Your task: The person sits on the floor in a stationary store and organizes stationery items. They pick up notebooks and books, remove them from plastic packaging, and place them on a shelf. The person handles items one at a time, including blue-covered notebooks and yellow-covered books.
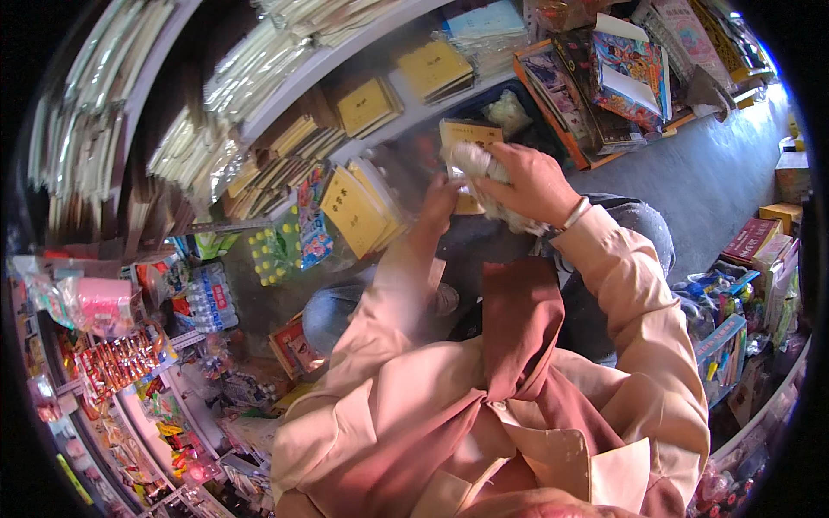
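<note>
Held out before me is a thin booklet with a yellow-tan cover (471,133), upright or tilted. My left hand (442,202) grips its lower left edge. A crumpled whitish cloth (479,160) is in my right hand (528,181), pressed against the booklet and covering much of it; the cloth's end hangs below the hand. Yellow booklets (356,210) lie fanned left of my left hand. Further stacks of yellow booklets (435,68) rest on the lower shelf. Behind my hands is a dark tub (550,133) with a pale crumpled bundle (508,111) in it.
Shelves (311,78) packed with plastic-wrapped booklets rise at the upper left. An orange-edged box (563,103) of printed packs stands at the upper right. Wrapped bottles (210,298) and snack packets (123,362) are at the left. A clear box of stationery (720,356) stands at the right.
</note>
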Demonstrator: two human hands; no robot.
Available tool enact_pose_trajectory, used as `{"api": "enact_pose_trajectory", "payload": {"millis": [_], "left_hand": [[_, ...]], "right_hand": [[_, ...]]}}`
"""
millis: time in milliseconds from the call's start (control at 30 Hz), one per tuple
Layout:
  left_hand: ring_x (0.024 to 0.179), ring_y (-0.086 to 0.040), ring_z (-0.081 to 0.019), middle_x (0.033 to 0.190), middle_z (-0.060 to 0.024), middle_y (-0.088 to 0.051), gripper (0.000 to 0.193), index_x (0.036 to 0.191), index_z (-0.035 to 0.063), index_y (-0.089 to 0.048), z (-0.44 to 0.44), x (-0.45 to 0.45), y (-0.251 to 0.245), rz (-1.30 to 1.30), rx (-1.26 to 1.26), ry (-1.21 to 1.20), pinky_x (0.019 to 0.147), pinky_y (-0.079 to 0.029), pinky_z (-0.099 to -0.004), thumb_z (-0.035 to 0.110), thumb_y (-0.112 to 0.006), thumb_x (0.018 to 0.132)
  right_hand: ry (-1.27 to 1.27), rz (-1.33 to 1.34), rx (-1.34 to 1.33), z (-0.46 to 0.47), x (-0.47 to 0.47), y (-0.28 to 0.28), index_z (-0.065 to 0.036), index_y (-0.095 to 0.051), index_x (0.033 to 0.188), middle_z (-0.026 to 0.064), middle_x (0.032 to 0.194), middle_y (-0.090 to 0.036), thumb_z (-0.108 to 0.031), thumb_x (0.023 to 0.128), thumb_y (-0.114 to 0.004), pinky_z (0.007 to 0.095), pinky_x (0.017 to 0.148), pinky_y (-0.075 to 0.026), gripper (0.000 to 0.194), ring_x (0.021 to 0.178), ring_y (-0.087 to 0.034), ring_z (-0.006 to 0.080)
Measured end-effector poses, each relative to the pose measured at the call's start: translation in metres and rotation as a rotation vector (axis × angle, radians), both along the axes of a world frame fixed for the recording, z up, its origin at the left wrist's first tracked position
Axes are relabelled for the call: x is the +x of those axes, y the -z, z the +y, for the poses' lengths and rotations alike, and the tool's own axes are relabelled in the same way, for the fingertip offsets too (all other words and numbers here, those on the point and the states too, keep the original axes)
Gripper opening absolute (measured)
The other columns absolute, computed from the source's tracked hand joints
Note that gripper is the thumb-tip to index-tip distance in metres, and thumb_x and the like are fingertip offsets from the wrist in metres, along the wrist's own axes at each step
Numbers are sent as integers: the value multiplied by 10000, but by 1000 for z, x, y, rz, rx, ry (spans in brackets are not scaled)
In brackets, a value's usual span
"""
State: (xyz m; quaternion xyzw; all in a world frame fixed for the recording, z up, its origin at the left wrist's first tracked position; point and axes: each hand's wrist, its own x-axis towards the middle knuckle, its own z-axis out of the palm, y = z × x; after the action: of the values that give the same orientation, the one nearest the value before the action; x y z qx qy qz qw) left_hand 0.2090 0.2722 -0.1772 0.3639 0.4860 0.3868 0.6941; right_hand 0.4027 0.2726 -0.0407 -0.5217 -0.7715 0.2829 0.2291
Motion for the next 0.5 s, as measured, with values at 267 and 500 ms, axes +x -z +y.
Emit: {"api": "enact_pose_trajectory", "payload": {"millis": [267, 500], "left_hand": [[984, -570, -161, 1123, -65, -572, 421, 1253, 38, -464, -115, -17, -91, -58, 36, -248, 869, -463, -299, 146, -573, 861], [929, -585, -140, 1047, -81, -615, 336, 1123, -23, -543, -158, -45, -138, -20, 118, -108, 839, -465, -276, 119, -599, 824]], "right_hand": [[-314, 167, 258, -52, -67, 17, -39, -485, 1229, 128, 1316, -471, -303, 829, -612, 498, 1016, -330, 496, 1259, -412, 294], [198, 172, -222, 14, -54, 44, -39, -577, 1175, 189, 944, -657, -324, 821, -610, 391, 770, -506, 455, 820, -648, 340]]}}
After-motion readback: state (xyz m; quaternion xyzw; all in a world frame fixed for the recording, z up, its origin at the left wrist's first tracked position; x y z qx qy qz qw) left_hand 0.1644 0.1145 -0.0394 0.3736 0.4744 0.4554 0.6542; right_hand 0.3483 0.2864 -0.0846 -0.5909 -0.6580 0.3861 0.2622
